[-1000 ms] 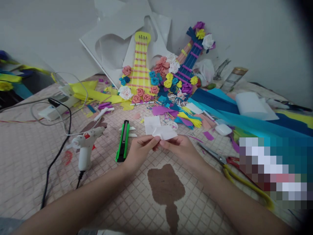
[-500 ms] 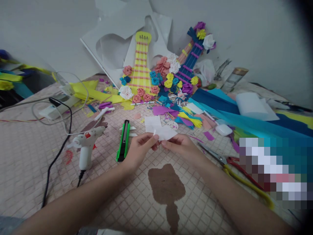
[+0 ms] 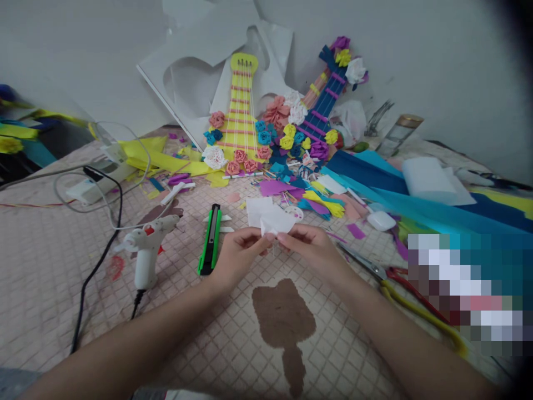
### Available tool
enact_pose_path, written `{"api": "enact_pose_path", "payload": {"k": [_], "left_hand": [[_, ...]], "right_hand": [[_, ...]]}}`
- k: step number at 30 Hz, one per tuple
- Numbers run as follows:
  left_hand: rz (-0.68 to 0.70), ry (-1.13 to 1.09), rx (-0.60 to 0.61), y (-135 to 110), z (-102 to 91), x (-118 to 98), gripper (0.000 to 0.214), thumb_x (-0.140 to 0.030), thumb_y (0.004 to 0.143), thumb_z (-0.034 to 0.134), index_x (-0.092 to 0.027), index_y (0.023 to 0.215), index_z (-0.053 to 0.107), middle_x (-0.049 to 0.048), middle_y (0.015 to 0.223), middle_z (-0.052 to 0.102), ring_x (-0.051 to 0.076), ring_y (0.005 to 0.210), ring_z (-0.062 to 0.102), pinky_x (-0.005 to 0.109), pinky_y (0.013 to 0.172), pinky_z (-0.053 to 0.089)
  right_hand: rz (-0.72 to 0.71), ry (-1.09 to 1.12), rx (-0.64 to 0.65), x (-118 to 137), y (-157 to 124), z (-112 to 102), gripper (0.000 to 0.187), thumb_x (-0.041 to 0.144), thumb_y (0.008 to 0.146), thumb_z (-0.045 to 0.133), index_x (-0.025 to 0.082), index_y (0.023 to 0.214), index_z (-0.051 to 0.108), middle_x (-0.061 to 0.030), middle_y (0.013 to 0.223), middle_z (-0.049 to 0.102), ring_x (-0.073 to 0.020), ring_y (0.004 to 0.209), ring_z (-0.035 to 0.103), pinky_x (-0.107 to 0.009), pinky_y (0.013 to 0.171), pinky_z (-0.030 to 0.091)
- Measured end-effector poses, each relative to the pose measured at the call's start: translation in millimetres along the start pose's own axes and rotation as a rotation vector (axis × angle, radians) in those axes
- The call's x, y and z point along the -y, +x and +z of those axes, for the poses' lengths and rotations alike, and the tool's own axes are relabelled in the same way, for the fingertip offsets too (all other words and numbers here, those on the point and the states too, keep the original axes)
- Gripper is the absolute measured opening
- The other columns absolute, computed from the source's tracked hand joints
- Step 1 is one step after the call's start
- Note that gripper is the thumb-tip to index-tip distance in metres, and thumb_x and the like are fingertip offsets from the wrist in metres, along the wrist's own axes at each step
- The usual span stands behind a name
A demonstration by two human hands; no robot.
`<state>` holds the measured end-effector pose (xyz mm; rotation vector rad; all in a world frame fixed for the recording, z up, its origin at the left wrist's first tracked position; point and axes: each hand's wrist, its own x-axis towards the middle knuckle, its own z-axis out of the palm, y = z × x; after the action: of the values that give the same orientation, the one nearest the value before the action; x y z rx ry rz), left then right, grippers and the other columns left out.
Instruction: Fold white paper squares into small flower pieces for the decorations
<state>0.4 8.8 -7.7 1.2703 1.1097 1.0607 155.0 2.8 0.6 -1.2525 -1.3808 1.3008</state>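
Observation:
A small piece of white paper (image 3: pixel 280 220) is pinched between both hands above the middle of the table, its lower edge bunched. My left hand (image 3: pixel 245 247) grips its left lower corner between thumb and fingers. On the other side, my right hand (image 3: pixel 306 243) is closed on its right lower part, the two thumbs almost touching. A thin pale stick-like bit hangs below the fingertips, too small to name. Just behind lies another white paper square (image 3: pixel 254 210) on the table. Left of my left hand rests a green and black utility knife (image 3: pixel 210 241).
A white hot glue gun (image 3: pixel 146 250) with cords stands at left. Scissors (image 3: pixel 375 268) with red and yellow handles lie at right. Behind are paper scraps (image 3: pixel 283 189), a yellow paper guitar (image 3: pixel 241 116), a blue one (image 3: pixel 322 114) and a white paper roll (image 3: pixel 428 180).
The thumbs have come closer together, and the paper's lower edge is more gathered between them. Its upper part has tilted. Everything else on the table stays put.

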Motion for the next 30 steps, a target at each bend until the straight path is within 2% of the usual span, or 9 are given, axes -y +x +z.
{"api": "enact_pose_path", "payload": {"k": [4, 9, 14, 17, 23, 30], "left_hand": [[-0.003, -0.002, -0.003, -1.1, -0.4, 0.4, 0.018, -0.03, 0.068, 0.065, -0.014, 0.062, 0.063, -0.0027, 0.052, 0.052, 0.007, 0.051, 0.044, 0.02, 0.05, 0.033], [0.015, -0.022, 0.007, -1.5, -0.1, 0.3, 0.017, -0.029, 0.068, 0.064, -0.014, 0.062, 0.064, -0.0029, 0.052, 0.052, 0.007, 0.051, 0.045, 0.019, 0.05, 0.034], [0.03, -0.008, -0.002, -1.5, 1.4, -0.6, 0.015, -0.028, 0.068, 0.064, -0.014, 0.061, 0.064, -0.0032, 0.05, 0.052, 0.007, 0.05, 0.044, 0.019, 0.049, 0.034], [0.03, 0.022, -0.023, -2.3, 1.2, -0.7, 0.016, -0.028, 0.067, 0.065, -0.014, 0.06, 0.064, -0.0029, 0.05, 0.052, 0.007, 0.05, 0.045, 0.019, 0.048, 0.033], [0.027, 0.069, -0.062, -2.3, 0.3, 1.8, 0.017, -0.03, 0.066, 0.066, -0.015, 0.059, 0.065, -0.0018, 0.051, 0.055, 0.009, 0.051, 0.047, 0.02, 0.049, 0.035], [0.027, 0.087, -0.051, -1.7, 0.5, -0.4, 0.019, -0.03, 0.067, 0.065, -0.015, 0.056, 0.064, -0.0017, 0.051, 0.055, 0.009, 0.051, 0.046, 0.02, 0.049, 0.035]], "right_hand": [[-0.048, -0.006, -0.012, -3.4, 0.4, 0.1, 0.023, 0.037, 0.071, 0.062, 0.016, 0.063, 0.058, 0.0025, 0.059, 0.052, -0.0093, 0.056, 0.046, -0.023, 0.053, 0.035], [-0.077, 0.042, 0.041, -5.9, 0.1, 0.8, 0.02, 0.035, 0.067, 0.066, 0.017, 0.07, 0.061, 0.0002, 0.067, 0.06, -0.0119, 0.063, 0.053, -0.025, 0.06, 0.041], [-0.089, 0.012, -0.006, -8.2, 1.0, 1.0, 0.018, 0.035, 0.068, 0.065, 0.017, 0.069, 0.062, -0.0003, 0.067, 0.061, -0.0131, 0.064, 0.055, -0.026, 0.06, 0.042], [-0.067, 0.015, -0.012, -7.0, 0.9, 1.2, 0.018, 0.034, 0.068, 0.065, 0.017, 0.072, 0.063, -0.0003, 0.068, 0.061, -0.0127, 0.063, 0.055, -0.026, 0.06, 0.042], [-0.047, -0.025, -0.037, -3.0, -0.2, 0.8, 0.02, 0.036, 0.069, 0.062, 0.017, 0.064, 0.059, 0.0014, 0.062, 0.057, -0.0112, 0.06, 0.05, -0.024, 0.056, 0.038], [-0.021, -0.073, -0.027, -2.3, -0.4, -1.2, 0.024, 0.038, 0.07, 0.061, 0.016, 0.061, 0.058, 0.0022, 0.059, 0.054, -0.0103, 0.057, 0.047, -0.024, 0.055, 0.035]]}}
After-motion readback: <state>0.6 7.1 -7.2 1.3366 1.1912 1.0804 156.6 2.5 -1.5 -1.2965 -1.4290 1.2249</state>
